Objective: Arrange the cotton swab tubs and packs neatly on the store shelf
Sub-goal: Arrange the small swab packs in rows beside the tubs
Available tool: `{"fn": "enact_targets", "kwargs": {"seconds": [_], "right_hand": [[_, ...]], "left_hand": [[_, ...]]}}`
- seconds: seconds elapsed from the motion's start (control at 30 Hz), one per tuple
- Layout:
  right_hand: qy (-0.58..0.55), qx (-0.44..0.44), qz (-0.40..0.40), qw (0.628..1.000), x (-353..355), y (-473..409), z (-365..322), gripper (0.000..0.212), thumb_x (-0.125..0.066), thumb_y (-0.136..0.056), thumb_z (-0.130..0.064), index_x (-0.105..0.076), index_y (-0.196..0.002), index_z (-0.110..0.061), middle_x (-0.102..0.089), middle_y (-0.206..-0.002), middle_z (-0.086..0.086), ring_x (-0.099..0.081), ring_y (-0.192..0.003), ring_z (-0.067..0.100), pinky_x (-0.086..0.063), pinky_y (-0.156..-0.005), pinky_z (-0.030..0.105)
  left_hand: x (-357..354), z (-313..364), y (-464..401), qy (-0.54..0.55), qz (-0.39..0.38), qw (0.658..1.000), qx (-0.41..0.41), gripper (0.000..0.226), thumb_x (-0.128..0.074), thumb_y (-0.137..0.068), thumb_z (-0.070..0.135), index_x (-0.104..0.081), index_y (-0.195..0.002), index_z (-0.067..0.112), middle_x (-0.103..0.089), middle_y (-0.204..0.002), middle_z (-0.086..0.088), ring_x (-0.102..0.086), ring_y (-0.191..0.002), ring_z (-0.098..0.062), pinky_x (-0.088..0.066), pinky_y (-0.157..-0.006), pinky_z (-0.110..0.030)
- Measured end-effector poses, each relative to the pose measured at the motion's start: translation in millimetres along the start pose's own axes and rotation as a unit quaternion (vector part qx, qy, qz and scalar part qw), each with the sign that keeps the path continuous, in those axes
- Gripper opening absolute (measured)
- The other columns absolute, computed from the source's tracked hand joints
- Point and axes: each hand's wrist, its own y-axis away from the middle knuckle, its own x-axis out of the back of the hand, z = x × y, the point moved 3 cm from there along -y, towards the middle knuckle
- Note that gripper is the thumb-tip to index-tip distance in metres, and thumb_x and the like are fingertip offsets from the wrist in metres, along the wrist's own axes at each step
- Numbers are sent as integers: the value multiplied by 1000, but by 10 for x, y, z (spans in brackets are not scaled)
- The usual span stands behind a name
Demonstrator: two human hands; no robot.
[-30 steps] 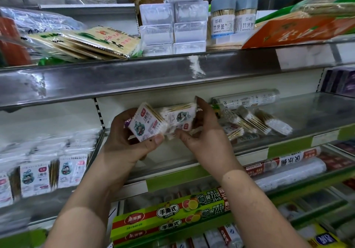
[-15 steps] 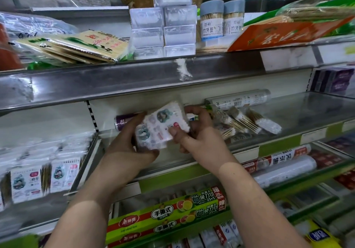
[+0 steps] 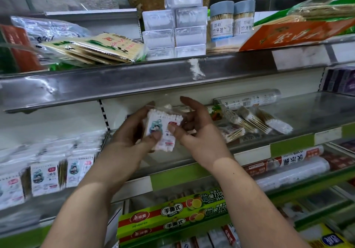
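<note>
Between my hands, above the shelf [image 3: 207, 148], sits the swab pack [image 3: 163, 130]: left hand [image 3: 132, 138] grips it, right hand [image 3: 194, 128] pinches its edge. I should square it first, then set it beside the loose packs [image 3: 255, 123] to my right.

Swab pack [image 3: 163, 130]: white tips, white label with teal cartoon figure, red patch. Shelf edge strip [image 3: 292, 144]: green. Wrap box [image 3: 172, 215]: green, red band.

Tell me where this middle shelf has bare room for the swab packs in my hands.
Bare glass shelf runs right of the loose swab packs, below the film roll, toward the purple boxes. It is crowded just right of the held swab packs, which left hand and right hand grip.
</note>
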Motion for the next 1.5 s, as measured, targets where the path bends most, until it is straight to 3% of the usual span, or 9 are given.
{"fn": "enact_targets", "kwargs": {"seconds": [0.23,0.4,0.53,0.7,0.9,1.03,1.17,1.33,1.5], "right_hand": [[-40,25,8,999,-570,-2,-66,62,-77,-84,-20,-47,-134,-41,-55,-96,-10,-60,-89,4,-54,-82,22],[88,68,-56,992,-1055,29,-216,55,-70,-89,-28,-45,-131,-52,-51,-114,-18,-55,-99,-3,-55,-89,30],[169,64,-144,973,-1369,8,-336,55,-64,-92,-38,-37,-136,-56,-34,-142,-20,-42,-127,0,-43,-106,34],[215,37,-184,958,-1718,-30,-432,53,-63,-91,-44,-39,-138,-51,-36,-140,-25,-40,-116,-9,-38,-97,21],[317,12,-208,925,-2047,0,-484,63,-67,-88,-46,-34,-141,-52,-21,-152,-22,-29,-139,11,-31,-114,38],[459,14,-234,857,-2224,31,-550,60,-67,-89,-41,-39,-142,-44,-33,-152,-14,-23,-142,14,-12,-120,46],[564,-27,-251,786,-2380,1,-491,53,-68,-88,-40,-46,-136,-41,-47,-144,-8,-33,-139,21,1,-119,58],[603,-37,-237,760,-2462,-21,-469,44,-66,-90,-39,-49,-130,-34,-59,-128,3,-41,-133,29,8,-116,59],[573,-45,-228,786,-2522,61,-364,42,-60,-93,-41,-48,-133,-35,-52,-137,0,-38,-133,25,-12,-117,54]], "left_hand": [[482,-45,163,-75,62,995,-20,65,-71,-84,10,-48,-130,50,-70,-111,14,-68,-99,-4,-55,-82,-22],[937,-142,312,-95,89,991,16,80,-74,-81,7,-40,-131,59,-70,-105,0,-71,-86,-20,-59,-73,-32],[1312,-199,405,-128,86,987,35,90,-77,-79,11,-30,-137,61,-65,-96,-3,-67,-71,-26,-58,-70,-40],[1750,-384,479,-143,86,984,59,84,-84,-71,29,-38,-134,59,-58,-92,3,-62,-83,-16,-53,-74,-34],[2013,-519,581,-146,52,985,71,79,-85,-71,23,-43,-126,61,-62,-106,-3,-66,-93,-21,-56,-83,-46],[2019,-665,656,-156,2,982,104,75,-80,-77,20,-41,-128,58,-55,-99,5,-62,-81,-11,-58,-76,-33],[1976,-760,685,-187,-58,972,129,70,-72,-85,34,-30,-137,58,-52,-120,12,-56,-106,-1,-47,-76,-10],[2011,-784,671,-292,-7,952,94,68,-66,-88,34,-28,-142,50,-52,-119,10,-59,-103,-13,-53,-90,-34],[2037,-855,679,-364,39,925,100,52,-64,-88,41,-40,-135,43,-45,-120,10,-57,-103,-15,-52,-90,-36]]}}
